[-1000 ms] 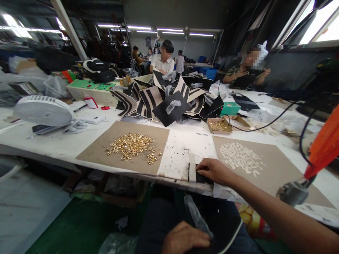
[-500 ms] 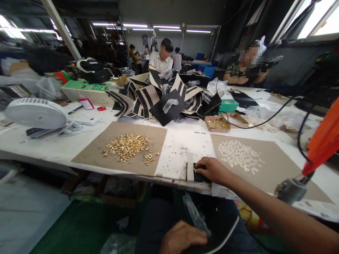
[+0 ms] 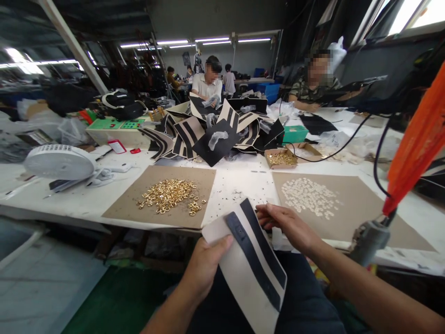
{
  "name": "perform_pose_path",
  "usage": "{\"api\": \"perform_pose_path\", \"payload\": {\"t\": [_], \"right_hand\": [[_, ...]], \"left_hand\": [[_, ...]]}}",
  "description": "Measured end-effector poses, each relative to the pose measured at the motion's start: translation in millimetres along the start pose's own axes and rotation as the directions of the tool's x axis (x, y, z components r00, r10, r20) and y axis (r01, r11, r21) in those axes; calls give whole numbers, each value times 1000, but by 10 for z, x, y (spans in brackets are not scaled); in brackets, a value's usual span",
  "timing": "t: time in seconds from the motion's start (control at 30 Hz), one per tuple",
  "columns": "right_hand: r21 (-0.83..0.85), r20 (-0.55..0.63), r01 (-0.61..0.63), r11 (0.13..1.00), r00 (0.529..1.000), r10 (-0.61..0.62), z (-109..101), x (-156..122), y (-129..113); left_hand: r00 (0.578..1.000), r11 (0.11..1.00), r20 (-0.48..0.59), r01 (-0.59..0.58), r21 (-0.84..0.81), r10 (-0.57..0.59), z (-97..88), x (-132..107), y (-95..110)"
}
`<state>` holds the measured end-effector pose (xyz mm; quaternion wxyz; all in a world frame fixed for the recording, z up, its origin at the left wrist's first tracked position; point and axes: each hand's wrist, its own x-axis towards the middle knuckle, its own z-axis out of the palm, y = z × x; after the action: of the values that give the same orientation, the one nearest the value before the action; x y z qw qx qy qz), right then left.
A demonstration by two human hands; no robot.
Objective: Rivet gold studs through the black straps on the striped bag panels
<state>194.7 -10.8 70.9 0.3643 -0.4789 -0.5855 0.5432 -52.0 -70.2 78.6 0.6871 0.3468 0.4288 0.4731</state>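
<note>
My left hand point(image 3: 208, 260) grips a stiff beige panel point(image 3: 225, 273) with two black stripes, its thumb on the beige face. The panel is tilted up over my lap, in front of the table edge. A small slot or mark shows near the upper end of one stripe. My right hand point(image 3: 281, 222) is close to the panel's upper right edge, with its fingers bent together. Whatever they hold, if anything, I cannot make out. Beyond my hands lie a heap of gold metal rings point(image 3: 168, 195) at left and many small whitish pieces point(image 3: 309, 197) at right.
More striped panels point(image 3: 187, 134) are piled at the back of the table. A small box of gold parts point(image 3: 281, 158) stands beside them. A white fan point(image 3: 59, 161) is at left, an orange cover point(image 3: 413, 139) hangs at right. Two co-workers sit across the table.
My left hand has risen from my lap with the panel, whose striped side now shows. My right hand has left the small black piece at the table edge and is beside the panel.
</note>
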Motion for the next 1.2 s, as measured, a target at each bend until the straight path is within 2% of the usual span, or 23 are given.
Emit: {"api": "perform_pose_path", "payload": {"t": [0.13, 0.2, 0.27, 0.37, 0.43, 0.5, 0.57, 0.67, 0.7, 0.77, 0.83, 0.9, 1.03, 1.2], "right_hand": [[226, 59, -85, 970, 996, 74, 85, -107, -118], [365, 92, -151, 919, 988, 126, 136, -144, -127], [470, 159, -251, 846, 967, 199, 196, -214, -68], [470, 202, -368, 802, 930, 308, 294, -399, 134], [398, 173, -342, 851, 939, 297, 341, -535, 279], [285, 126, -277, 918, 960, 250, 354, -623, 364], [146, 35, -229, 963, 974, 226, 329, -622, 365], [-72, -143, -193, 979, 973, 182, 245, -442, 269], [-160, -195, -192, 968, 968, 159, 215, -350, 235], [-366, -277, -208, 907, 955, 107, 165, -154, 190], [-556, -323, -243, 795, 944, 63, 138, 14, 183], [-655, -335, -265, 708, 941, 43, 133, 127, 198], [-700, -351, -298, 649, 935, 51, 133, 222, 228], [-739, -353, -335, 584, 932, 88, 107, 292, 238]], "left_hand": [[998, 998, 26, 64, -2, -64, 82, 143, 187], [994, 994, 42, 104, 16, -105, 127, 186, 206], [990, 990, 34, 138, 43, -139, 147, 192, 128], [979, 968, 3, 202, 147, -205, 108, 137, -140], [971, 938, 20, 224, 265, -238, 65, 91, -331], [972, 900, 38, 198, 388, -230, 49, 82, -452], [985, 870, 27, 136, 474, -169, 78, 137, -468], [1000, 830, 12, 13, 558, -23, 177, 345, -334], [1000, 792, 9, -18, 610, 15, 211, 436, -271], [998, 650, 5, -45, 759, 64, 260, 621, -154], [997, 491, 0, -37, 870, 76, 279, 786, -77], [997, 419, -4, -29, 907, 77, 271, 910, -50], [999, 439, 8, -30, 898, 53, 223, 1048, -96], [999, 523, 37, -44, 851, 23, 185, 1137, -162]]}}
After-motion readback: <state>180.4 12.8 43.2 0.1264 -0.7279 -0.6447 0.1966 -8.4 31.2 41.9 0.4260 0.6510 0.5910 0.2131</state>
